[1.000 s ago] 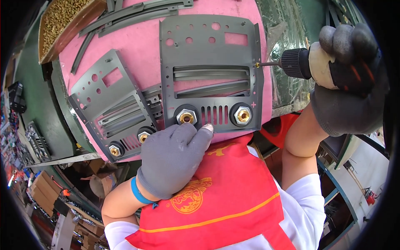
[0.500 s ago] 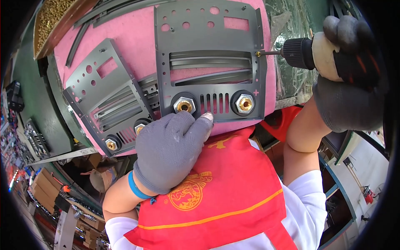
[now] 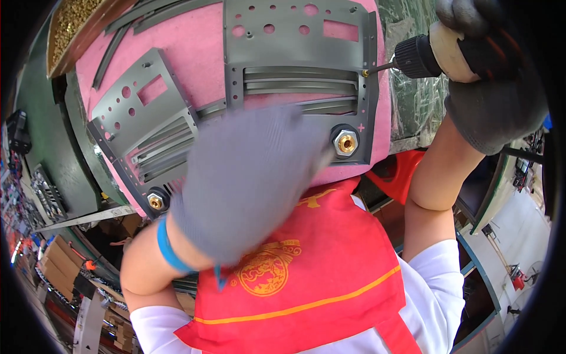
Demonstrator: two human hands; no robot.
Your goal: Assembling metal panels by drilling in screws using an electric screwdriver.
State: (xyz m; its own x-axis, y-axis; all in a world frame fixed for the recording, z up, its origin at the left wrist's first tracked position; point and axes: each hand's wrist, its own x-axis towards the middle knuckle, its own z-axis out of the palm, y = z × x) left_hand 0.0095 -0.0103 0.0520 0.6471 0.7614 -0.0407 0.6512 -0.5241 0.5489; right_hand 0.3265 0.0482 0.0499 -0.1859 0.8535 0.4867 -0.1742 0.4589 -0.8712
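Observation:
My right hand [image 3: 492, 112], in a dark grey glove, is closed round a power screwdriver [image 3: 417, 57]. Its bit reaches left to a small brass screw [image 3: 365, 73] at the right edge of a grey metal panel [image 3: 283, 50]. Slots, holes and a hex-nutted brass fitting [image 3: 345, 143] show on this panel. Smeared by motion, my grey-gloved left hand [image 3: 253, 171] is over the panel's lower left part and hides what lies beneath; its fingers cannot be made out. A second, similar panel [image 3: 121, 121] lies tilted to the left, partly covered by that hand.
Pink padding [image 3: 203, 35] lies under the panels. At the upper left stands a box [image 3: 106, 32] of small brass-coloured pieces, beside long dark metal strips [image 3: 171, 10]. Clear plastic film [image 3: 421, 103] covers the surface at right. A red plastic object [image 3: 404, 168] sits below the bench edge.
My left hand has lifted from the panel's lower edge and moved up over it, now blurred. The large panel has shifted slightly. The screwdriver's rear has risen a little, its bit still at the screw.

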